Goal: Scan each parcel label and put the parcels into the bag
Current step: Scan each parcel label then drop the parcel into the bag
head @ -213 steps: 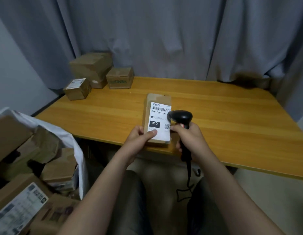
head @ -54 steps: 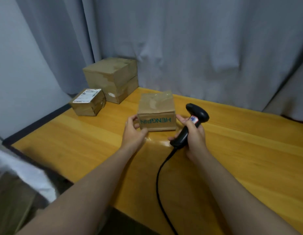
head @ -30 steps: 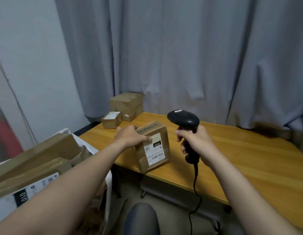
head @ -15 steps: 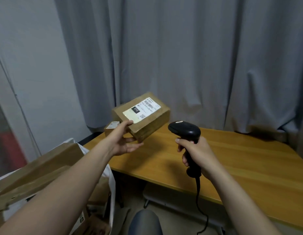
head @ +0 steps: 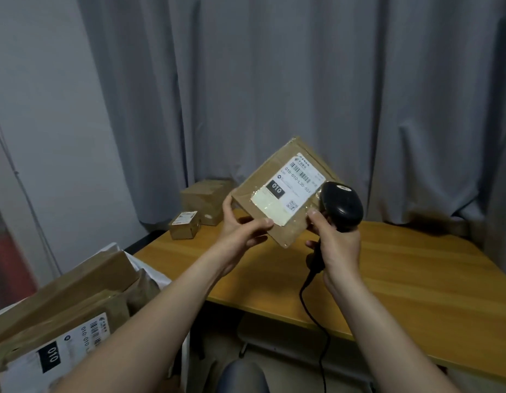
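Observation:
My left hand (head: 240,231) holds a brown cardboard parcel (head: 271,222) in the air above the table, tilted, with its white label (head: 288,194) facing me. My right hand (head: 337,242) grips the handle of a black barcode scanner (head: 342,205), whose head sits right beside the label's right edge. At the lower left stands the white bag (head: 149,273), with several labelled parcels (head: 62,330) in it.
A wooden table (head: 402,279) lies ahead. On its far left corner a small labelled box (head: 185,228) and a larger brown box (head: 206,199) rest. Grey curtains hang behind, and the scanner's black cable (head: 317,321) drops below the table edge.
The parcel has shifted right and turned so its label faces me. My right hand has lifted the scanner up next to the label.

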Available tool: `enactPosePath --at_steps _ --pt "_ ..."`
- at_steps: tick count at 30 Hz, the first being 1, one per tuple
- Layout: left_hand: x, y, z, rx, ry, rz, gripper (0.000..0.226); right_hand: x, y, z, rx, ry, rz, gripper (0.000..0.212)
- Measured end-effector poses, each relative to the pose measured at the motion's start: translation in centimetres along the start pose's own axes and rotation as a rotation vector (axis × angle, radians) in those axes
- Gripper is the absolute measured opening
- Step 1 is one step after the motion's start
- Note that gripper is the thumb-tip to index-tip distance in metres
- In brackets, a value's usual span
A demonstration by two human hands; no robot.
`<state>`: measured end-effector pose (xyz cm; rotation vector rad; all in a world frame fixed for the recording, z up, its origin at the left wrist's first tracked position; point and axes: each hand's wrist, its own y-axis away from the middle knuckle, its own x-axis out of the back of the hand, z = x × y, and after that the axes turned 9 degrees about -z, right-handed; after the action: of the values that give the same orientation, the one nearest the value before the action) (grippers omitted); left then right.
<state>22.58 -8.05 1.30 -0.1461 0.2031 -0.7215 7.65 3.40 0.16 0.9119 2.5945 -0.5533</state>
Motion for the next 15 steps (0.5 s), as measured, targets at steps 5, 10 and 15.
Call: enactPosePath --at_steps 5,10,15 --pt "0.2 0.6 1.2 0.025 -0.234 0.023 0.053 1.6 -0.8 0.0 -0.017 0.057 0.097 0.022" --pt "1.3 0.5 2.1 0.069 -0.465 -0.02 0.044 1.9 -0.9 -0.7 -0.05 0.2 -0.03 0.017" --pt "2.7 0.4 1.9 0.06 -0.517 0.198 0.048 0.4 0.7 -1.7 -0.014 0.342 -0.119 0.01"
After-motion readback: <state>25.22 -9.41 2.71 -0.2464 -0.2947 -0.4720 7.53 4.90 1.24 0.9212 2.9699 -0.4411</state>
